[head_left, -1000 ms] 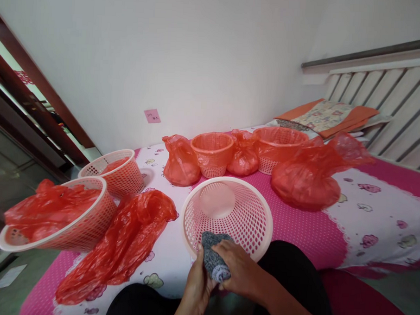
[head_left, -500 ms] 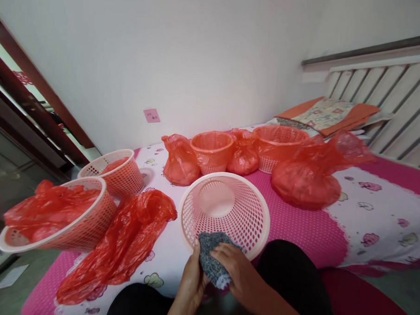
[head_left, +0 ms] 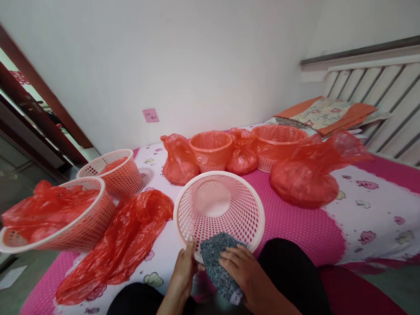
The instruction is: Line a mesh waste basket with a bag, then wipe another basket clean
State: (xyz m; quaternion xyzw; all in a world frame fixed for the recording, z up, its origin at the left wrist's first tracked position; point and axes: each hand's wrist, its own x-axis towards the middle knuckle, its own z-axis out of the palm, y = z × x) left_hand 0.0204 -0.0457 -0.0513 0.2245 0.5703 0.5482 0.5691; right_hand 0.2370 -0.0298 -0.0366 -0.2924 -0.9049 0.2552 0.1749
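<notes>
A pale pink, empty perforated plastic basket (head_left: 252,210) tilts toward me in the middle, its opening facing me. At its lower left rim is my left hand (head_left: 184,270), closed with the thumb up on the inside; its other fingers are partly hidden. My right hand (head_left: 241,272) is closed over a grey knitted cloth (head_left: 214,257) with a pale edge. The cloth hangs over the basket's near rim and covers part of it. Left of the basket, a crumpled red plastic bag (head_left: 123,242) lies on the bedspread.
Two pink baskets (head_left: 101,217) with red bags inside stand at left. Along the wall are filled red bags (head_left: 180,161) and red-lined baskets (head_left: 210,153). A large red bag (head_left: 302,182) sits at right, near folded fabric (head_left: 326,114) and a white slatted bed rail (head_left: 396,100).
My left hand has moved left off the cloth to the basket's rim. The cloth, under my right hand, has shifted slightly right and down. The basket has moved slightly left.
</notes>
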